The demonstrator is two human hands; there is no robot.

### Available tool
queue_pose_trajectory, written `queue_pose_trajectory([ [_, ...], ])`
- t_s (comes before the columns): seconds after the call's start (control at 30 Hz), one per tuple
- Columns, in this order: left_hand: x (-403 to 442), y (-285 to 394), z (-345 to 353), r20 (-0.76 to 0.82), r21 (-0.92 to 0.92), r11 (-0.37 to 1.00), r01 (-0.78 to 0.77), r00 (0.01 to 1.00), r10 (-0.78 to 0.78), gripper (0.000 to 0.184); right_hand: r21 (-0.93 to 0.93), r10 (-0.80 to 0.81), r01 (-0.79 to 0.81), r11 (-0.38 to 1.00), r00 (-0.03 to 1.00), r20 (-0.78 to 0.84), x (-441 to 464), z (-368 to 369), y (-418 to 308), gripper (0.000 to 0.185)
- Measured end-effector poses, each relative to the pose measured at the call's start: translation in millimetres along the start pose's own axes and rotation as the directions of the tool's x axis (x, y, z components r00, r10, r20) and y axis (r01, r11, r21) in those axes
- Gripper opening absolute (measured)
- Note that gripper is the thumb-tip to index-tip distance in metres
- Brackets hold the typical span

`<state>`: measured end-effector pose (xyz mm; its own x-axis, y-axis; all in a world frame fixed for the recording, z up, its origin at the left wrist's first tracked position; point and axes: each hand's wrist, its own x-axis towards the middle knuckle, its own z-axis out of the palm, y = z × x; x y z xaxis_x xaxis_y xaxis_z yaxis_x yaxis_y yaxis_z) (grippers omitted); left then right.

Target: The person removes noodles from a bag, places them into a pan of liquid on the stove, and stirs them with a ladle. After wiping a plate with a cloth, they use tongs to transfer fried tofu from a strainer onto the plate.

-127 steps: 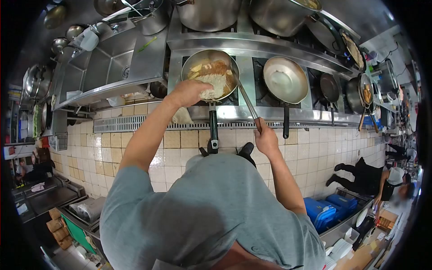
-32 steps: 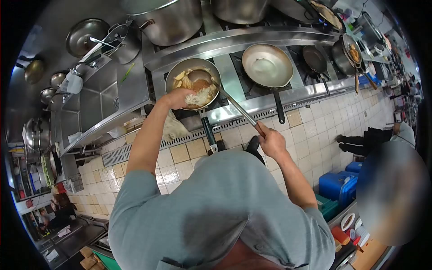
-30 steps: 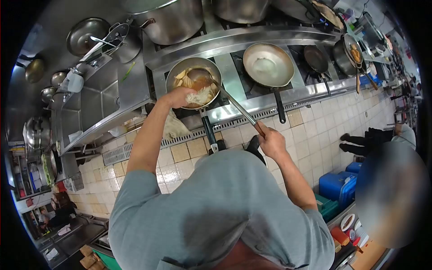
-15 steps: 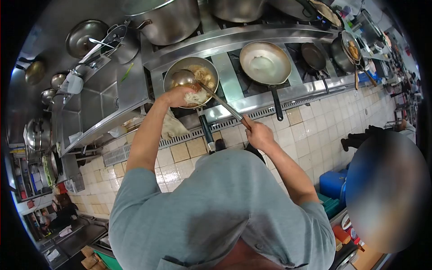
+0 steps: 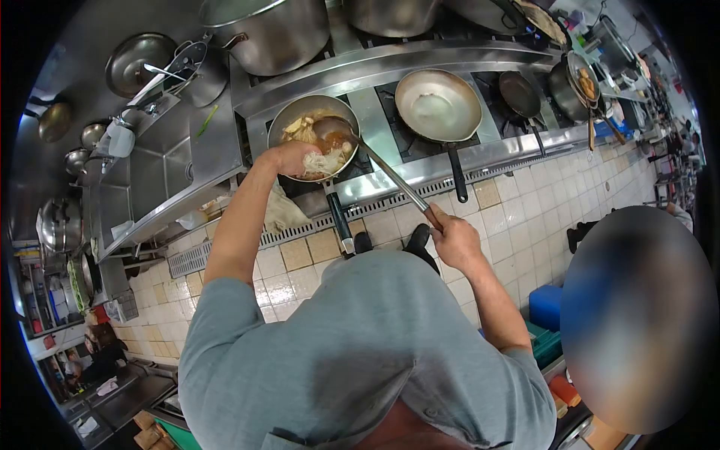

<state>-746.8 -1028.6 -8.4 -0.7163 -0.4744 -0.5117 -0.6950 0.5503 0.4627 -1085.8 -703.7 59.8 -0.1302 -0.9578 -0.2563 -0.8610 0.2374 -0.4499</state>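
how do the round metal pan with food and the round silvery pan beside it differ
The round metal food pan holds pale stringy food; the round silvery metal pan shows none. The person's left hand and a metal ladle are at the food pan, neither at the silvery pan. Both sit on the steel stove.

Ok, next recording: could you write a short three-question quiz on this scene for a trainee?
1. True or false: the right hand grips the ladle by its handle.
2. Where is the ladle's bowl?
A) In the sink
B) In the food pan
C) On the tiled floor
3. What is at the fingers of the left hand?

Key:
1. True.
2. B.
3. Pale strands of food.
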Motion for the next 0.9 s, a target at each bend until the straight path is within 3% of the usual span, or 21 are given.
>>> queue_pose_trajectory([
  [0.07, 21, -43, 18, -0.042, 0.095, 0.988, -0.123, 0.991, 0.127, 0.07, 0.048, -0.009, 0.006, 0.999, 0.998, 0.068, 3, 12, -1, 0.052],
  [0.1, 4, -21, 5, -0.014, 0.089, 0.996, 0.019, 1.0, -0.018, 0.071, 0.054, -0.036, 0.034, 0.998, 0.999, 0.038, 12, 28, 9, 0.056],
  [0.13, 32, -68, 26, 0.035, -0.219, 0.976, 0.013, 0.999, -0.006, 0.069, 0.052, 0.0, -0.005, 0.999, 0.995, 0.098, 20, 29, 4, 0.055],
  [0.17, 55, -105, 34, 0.131, -0.552, 0.833, 0.015, 0.989, 0.069, 0.068, 0.144, -0.032, 0.024, 0.989, 0.998, 0.053, 24, 42, 7, 0.045],
  [0.2, 20, -27, 1, 0.122, -0.53, 0.846, 0.054, 0.992, 0.013, 0.07, 0.143, 0.025, -0.041, 0.989, 0.993, 0.116, 14, 17, -13, 0.046],
  [0.23, 12, 4, -16, 0.023, -0.054, 0.998, 0.019, 1.0, -0.018, 0.073, 0.195, 0.056, -0.085, 0.977, 0.987, 0.148, 16, 16, -14, 0.048],
  [0.27, 3, 31, -28, 0.051, -0.018, 0.987, 0.159, 0.986, -0.158, 0.074, 0.124, 0.051, -0.07, 0.99, 0.987, 0.149, 22, 28, -12, 0.049],
  [0.37, 36, -25, -31, 0.086, -0.429, 0.898, 0.1, 0.994, -0.07, 0.068, 0.2, 0.104, -0.14, 0.97, 0.979, 0.177, 26, 9, -20, 0.041],
  [0.4, 40, -23, -33, 0.093, -0.422, 0.902, 0.093, 0.994, -0.059, 0.068, 0.258, 0.068, -0.102, 0.961, 0.988, 0.135, 27, 11, -19, 0.041],
  [0.43, 41, -21, -37, -0.104, -0.145, 0.988, 0.053, 0.992, -0.068, 0.066, 0.315, 0.032, -0.06, 0.947, 0.995, 0.093, 24, 9, -19, 0.041],
  [0.47, 43, -18, -38, -0.297, 0.143, 0.988, 0.057, 0.955, -0.012, 0.064, 0.332, 0.041, -0.072, 0.941, 0.994, 0.101, 20, 6, -19, 0.042],
  [0.5, 51, -25, -39, -0.292, 0.147, 0.988, 0.05, 0.956, -0.005, 0.064, 0.334, 0.049, -0.08, 0.939, 0.994, 0.099, 18, 3, -20, 0.042],
  [0.57, 64, -48, -33, -0.433, -0.285, 0.958, 0.0, 0.892, -0.129, 0.063, 0.341, 0.067, -0.084, 0.936, 0.996, 0.061, 16, -1, -25, 0.043],
  [0.63, 73, -73, -15, -0.562, -0.301, 0.95, -0.081, 0.82, -0.108, 0.062, 0.408, 0.044, -0.028, 0.913, 0.999, -0.029, 16, 9, -20, 0.046],
  [0.67, 75, -93, -8, -0.643, 0.058, 0.992, 0.113, 0.764, -0.049, 0.058, 0.384, 0.004, 0.037, 0.923, 0.995, -0.103, 18, 19, -16, 0.048],
  [0.7, 73, -113, 0, -0.579, 0.598, 0.771, 0.218, 0.783, 0.228, 0.056, 0.379, 0.05, -0.021, 0.925, 0.996, -0.068, 14, 12, -22, 0.046],
  [0.73, 71, -118, 15, -0.745, 0.327, 0.908, 0.262, 0.663, 0.077, 0.064, 0.383, 0.007, 0.051, 0.922, 0.989, -0.148, 14, 21, -18, 0.046],
  [0.77, 33, -33, -1, -0.708, 0.275, 0.853, 0.444, 0.693, -0.132, 0.066, 0.384, 0.066, -0.046, 0.922, 0.997, -0.04, 13, 12, -26, 0.045],
  [0.8, 44, -67, 12, -0.746, 0.261, 0.859, 0.441, 0.656, -0.11, 0.064, 0.418, 0.023, 0.052, 0.907, 0.985, -0.172, 20, 38, -11, 0.044],
  [0.83, 31, -43, 10, -0.822, 0.229, 0.803, 0.549, 0.552, -0.143, 0.061, 0.55, 0.018, 0.095, 0.829, 0.981, -0.196, 18, 29, -17, 0.045],
  [0.9, 15, -34, 17, -0.962, -0.104, 0.873, 0.477, 0.175, -0.21, 0.05, 0.645, 0.006, 0.112, 0.756, 0.984, -0.178, 21, 26, -27, 0.045],
])
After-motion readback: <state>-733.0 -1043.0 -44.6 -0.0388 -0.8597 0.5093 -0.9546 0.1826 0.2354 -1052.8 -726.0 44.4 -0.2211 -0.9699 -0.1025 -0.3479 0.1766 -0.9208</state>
